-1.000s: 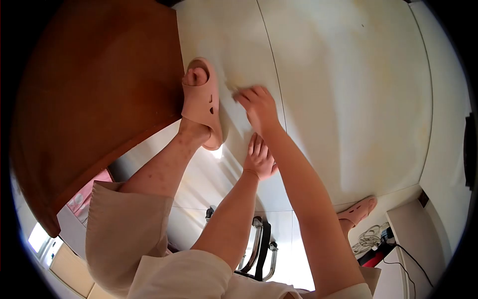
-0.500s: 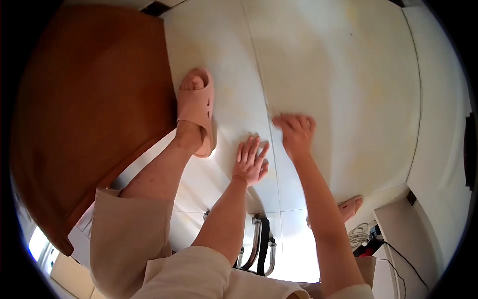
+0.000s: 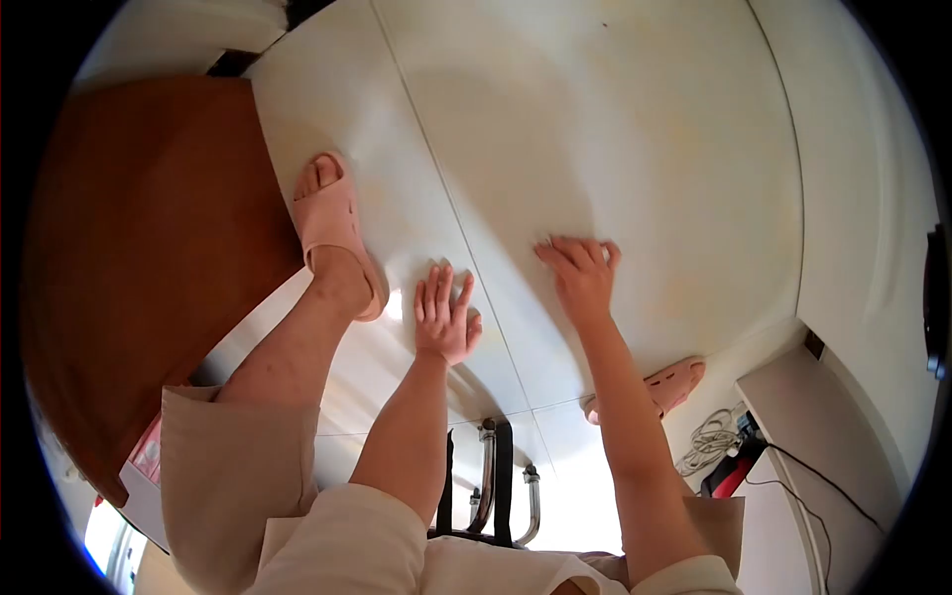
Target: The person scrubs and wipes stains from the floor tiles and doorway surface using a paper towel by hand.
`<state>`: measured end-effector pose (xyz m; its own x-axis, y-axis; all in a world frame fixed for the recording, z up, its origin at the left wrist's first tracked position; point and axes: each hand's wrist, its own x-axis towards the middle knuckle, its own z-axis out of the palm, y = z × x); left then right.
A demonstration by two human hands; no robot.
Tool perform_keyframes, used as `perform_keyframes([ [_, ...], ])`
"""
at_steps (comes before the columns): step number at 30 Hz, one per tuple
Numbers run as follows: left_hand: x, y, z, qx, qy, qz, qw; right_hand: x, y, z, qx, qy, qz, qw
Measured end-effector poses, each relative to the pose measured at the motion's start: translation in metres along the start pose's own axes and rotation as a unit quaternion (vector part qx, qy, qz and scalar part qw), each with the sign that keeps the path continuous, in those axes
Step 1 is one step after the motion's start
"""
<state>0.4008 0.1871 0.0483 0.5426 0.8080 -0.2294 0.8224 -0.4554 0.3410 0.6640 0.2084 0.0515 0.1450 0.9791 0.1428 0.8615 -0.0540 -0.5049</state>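
My left hand (image 3: 446, 322) rests palm down on the pale tiled floor (image 3: 694, 198), fingers spread, left of a tile seam. It holds nothing visible. Right of that seam, my right hand (image 3: 580, 283) reaches low to the floor with curled fingers. Its thumb and index tips come together in a pinch, and anything between them is too small to name. My foot in a pink slipper (image 3: 327, 218) stands to the left of my left hand. The other pink slipper (image 3: 679, 385) shows partly behind my right forearm.
A brown wooden panel (image 3: 149, 258) fills the left side. Chrome chair legs (image 3: 486, 476) with black straps stand between my arms. At the right are a coiled cable (image 3: 706, 441), a red and black object (image 3: 732, 471) and a white cabinet edge (image 3: 823, 436). A dark speck (image 3: 605, 25) marks the floor.
The view has shifted and turned slightly. My right hand, blurred before, has moved right, away from the tile seam, and its fingers show clearly. My left hand stays spread on the floor.
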Motion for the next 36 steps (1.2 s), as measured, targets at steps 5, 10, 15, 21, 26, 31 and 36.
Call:
perform_keyframes([
  [5, 0.007, 0.0, -0.002, 0.011, 0.006, 0.01, 1.0, 0.109, 0.011, 0.017, -0.013, 0.036, 0.001, 0.999],
  [10, 0.009, 0.0, -0.005, 0.005, 0.001, 0.006, 1.0, 0.042, 0.026, -0.005, -0.033, 0.012, 0.049, 0.998],
  [15, 0.021, 0.008, -0.008, -0.018, 0.056, 0.003, 0.998, 0.008, 0.041, -0.008, -0.041, 0.037, 0.077, 0.996],
  [21, 0.199, 0.075, -0.005, -0.112, 0.204, -0.391, 0.891, 0.159, 0.07, 0.012, -0.021, 0.155, 0.094, 0.983],
  [26, 0.27, 0.114, 0.012, -0.016, 0.203, -0.587, 0.784, 0.093, 0.095, -0.019, 0.025, 0.01, 0.04, 0.999],
  [31, 0.272, 0.115, 0.008, 0.004, 0.208, -0.598, 0.774, 0.034, 0.108, -0.061, 0.049, -0.052, -0.004, 0.997],
  [36, 0.276, 0.117, 0.013, 0.014, 0.227, -0.598, 0.768, 0.161, 0.127, -0.025, -0.008, 0.079, 0.019, 0.997],
])
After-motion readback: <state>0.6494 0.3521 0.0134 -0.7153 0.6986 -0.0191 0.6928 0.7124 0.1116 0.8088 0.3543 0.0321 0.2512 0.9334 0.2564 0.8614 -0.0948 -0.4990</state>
